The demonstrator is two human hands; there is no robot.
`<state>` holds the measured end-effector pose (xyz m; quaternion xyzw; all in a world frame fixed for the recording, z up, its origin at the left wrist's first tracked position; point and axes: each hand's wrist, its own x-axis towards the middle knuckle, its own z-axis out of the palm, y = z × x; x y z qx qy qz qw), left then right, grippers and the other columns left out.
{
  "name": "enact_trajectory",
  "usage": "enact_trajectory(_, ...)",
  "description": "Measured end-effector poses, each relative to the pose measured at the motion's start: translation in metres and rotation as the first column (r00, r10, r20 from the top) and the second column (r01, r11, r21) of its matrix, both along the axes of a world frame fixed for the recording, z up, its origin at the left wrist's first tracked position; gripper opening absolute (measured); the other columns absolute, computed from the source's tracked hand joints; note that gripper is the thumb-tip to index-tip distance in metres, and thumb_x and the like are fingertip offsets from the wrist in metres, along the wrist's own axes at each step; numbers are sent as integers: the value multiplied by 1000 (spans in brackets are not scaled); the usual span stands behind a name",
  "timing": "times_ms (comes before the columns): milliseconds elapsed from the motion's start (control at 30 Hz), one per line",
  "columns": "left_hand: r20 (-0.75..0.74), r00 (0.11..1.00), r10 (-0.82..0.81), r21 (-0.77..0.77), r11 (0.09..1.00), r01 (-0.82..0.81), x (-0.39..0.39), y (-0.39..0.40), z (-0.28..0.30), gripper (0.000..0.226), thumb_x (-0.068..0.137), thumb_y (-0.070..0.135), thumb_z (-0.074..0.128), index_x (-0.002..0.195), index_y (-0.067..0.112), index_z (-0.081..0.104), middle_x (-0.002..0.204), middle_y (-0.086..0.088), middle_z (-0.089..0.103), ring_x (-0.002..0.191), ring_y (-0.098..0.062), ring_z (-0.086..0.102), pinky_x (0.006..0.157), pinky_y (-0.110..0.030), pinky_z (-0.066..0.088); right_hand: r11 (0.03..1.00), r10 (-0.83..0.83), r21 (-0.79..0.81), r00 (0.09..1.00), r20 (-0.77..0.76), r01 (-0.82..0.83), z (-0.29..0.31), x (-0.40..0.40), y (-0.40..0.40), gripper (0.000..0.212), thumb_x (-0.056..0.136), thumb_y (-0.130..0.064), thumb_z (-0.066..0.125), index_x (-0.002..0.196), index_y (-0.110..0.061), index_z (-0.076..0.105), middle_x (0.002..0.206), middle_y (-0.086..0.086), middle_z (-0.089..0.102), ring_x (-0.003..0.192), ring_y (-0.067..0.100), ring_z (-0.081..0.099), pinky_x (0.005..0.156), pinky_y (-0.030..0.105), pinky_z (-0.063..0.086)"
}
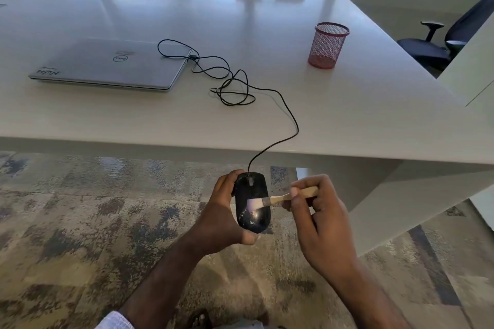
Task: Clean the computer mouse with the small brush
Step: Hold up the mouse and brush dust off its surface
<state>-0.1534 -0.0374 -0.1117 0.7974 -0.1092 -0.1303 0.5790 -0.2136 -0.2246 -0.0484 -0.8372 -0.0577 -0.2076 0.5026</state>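
Observation:
A black wired computer mouse (250, 189) is held off the table, over the carpet, below the table's front edge. My left hand (220, 218) grips it from the left side and underneath, top face up. My right hand (319, 219) pinches the wooden handle of a small brush (278, 199). The brush lies roughly level, and its pale bristles rest on the middle of the mouse's top. The mouse's black cable (288, 112) runs up over the table edge in loose loops.
A white table (361, 104) carries a closed silver laptop (112, 64) at the left, with the cable plugged into its right side. A red mesh pen cup (327, 45) stands at the right. A black office chair (438, 45) sits beyond the table's right corner. Patterned carpet (80, 235) lies below.

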Motion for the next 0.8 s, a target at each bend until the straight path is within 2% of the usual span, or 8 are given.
enact_trajectory(200,-8,1000,-5,4,1000,6,0,2,-1,120,39,18,86,139,51,29,134,40,31,125,22,37,88,-12,53,989,-9,146,999,31,5,8,2,-3,5,96,-39,51,95,-36,55,80,-3,67,66,20,67,57,45,53)
enact_trajectory(267,-8,1000,-7,7,1000,7,1,2,-2,121,40,15,87,139,52,29,133,42,30,124,25,36,83,-8,52,995,5,97,1000,-5,-4,6,0,-1,8,95,-40,51,94,-34,55,78,-3,65,67,21,67,59,49,55)
enact_trajectory(367,-10,1000,-7,13,1000,7,1,2,-3,121,42,13,88,140,52,29,135,40,30,122,27,35,84,-5,50,998,-66,0,998,-8,66,5,-3,-3,8,96,-44,48,94,-37,52,74,0,65,64,24,67,55,50,54)
enact_trajectory(433,-12,1000,-7,18,1000,8,1,2,-2,119,42,12,87,137,55,29,133,44,29,120,30,35,84,-4,50,994,-104,27,994,21,104,8,-4,-4,6,95,-44,48,95,-40,51,74,1,66,62,23,66,53,45,52)
enact_trajectory(533,-6,1000,3,19,1000,-2,1,1,-2,118,41,13,87,135,56,30,132,44,29,120,29,36,85,-7,51,985,-67,162,998,14,64,11,-2,-3,5,93,-42,51,94,-38,54,77,-1,67,63,20,67,54,37,56)
enact_trajectory(667,-9,1000,2,13,1000,-2,0,1,0,120,41,16,87,141,49,29,136,36,30,120,29,35,83,-5,50,994,-89,62,996,-22,90,7,-1,-4,3,96,-35,52,94,-37,52,78,1,65,64,27,65,57,48,54)
enact_trajectory(733,-15,1000,-1,17,1000,1,0,1,0,120,40,19,86,141,49,28,136,38,29,122,27,35,84,-5,49,986,-110,125,994,-3,109,7,1,-5,3,97,-35,53,94,-37,54,76,-2,67,65,19,68,56,35,56)
enact_trajectory(800,-19,1000,-2,20,1000,3,-1,1,0,122,40,20,86,143,48,28,138,35,28,125,23,35,87,-6,48,966,-139,221,990,7,134,6,7,-6,10,100,-25,57,94,-33,56,73,0,70,68,12,71,58,18,54)
